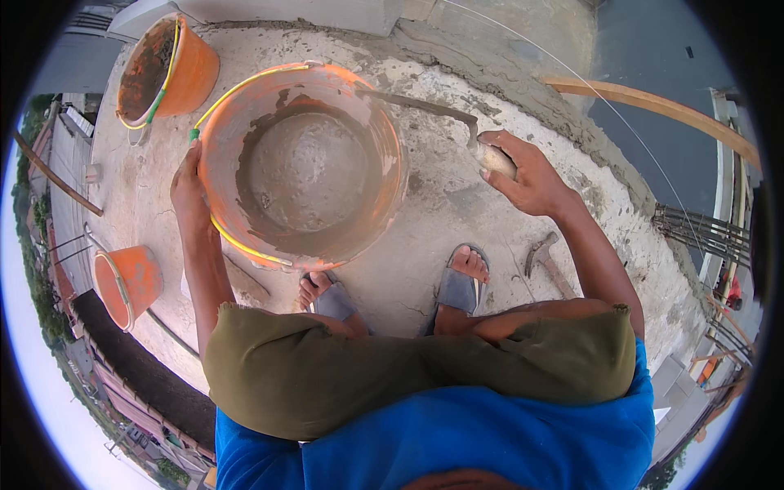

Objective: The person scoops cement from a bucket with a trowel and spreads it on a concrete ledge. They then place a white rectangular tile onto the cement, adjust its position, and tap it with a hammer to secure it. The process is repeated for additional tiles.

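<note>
A large orange bucket [384,196] with a yellow handle holds wet grey mortar [306,167]. My left hand [189,184] is closed on the bucket's left rim, beside the green grip on its handle. My right hand [514,171] is wrapped round the pale handle of a trowel [425,109], whose long blade reaches left to the bucket's upper right rim; whether it touches the rim I cannot tell. I am squatting, with my sandaled feet just below the bucket.
A smaller orange bucket [188,77] with dark residue lies upper left, another [135,278] lower left. A hammer [549,269] lies right of my feet. A mortared ledge [498,73], wooden batten [653,102], white string and rebar [702,237] run along the right. Rooftops show beyond the left edge.
</note>
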Available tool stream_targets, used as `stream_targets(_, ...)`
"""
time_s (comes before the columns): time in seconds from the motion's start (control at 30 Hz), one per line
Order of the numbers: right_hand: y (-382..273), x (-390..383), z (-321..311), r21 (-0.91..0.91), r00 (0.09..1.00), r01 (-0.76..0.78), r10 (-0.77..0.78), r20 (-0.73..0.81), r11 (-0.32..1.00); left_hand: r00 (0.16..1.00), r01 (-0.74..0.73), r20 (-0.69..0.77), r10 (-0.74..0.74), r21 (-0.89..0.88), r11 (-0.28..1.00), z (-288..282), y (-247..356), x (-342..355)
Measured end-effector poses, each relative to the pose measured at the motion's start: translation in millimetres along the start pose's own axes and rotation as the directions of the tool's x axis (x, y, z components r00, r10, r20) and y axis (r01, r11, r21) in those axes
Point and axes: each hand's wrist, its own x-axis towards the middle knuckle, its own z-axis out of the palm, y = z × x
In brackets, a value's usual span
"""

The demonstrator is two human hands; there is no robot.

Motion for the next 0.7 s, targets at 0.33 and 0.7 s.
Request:
stream_targets(0.33,24.0,-56.4,25.1,-0.607,0.981,0.065,0.061,0.186,0.792,0.997,0.032,-0.070,-0.036,-0.059,0.998,-20.1,-17.7,10.1)
stream_targets(0.7,-179.7,85.9,-93.2,-0.920,0.960,0.193,0.126,0.248,0.342,0.987,0.015,0.161,0.005,-0.124,0.992,-24.6,-23.3,12.8)
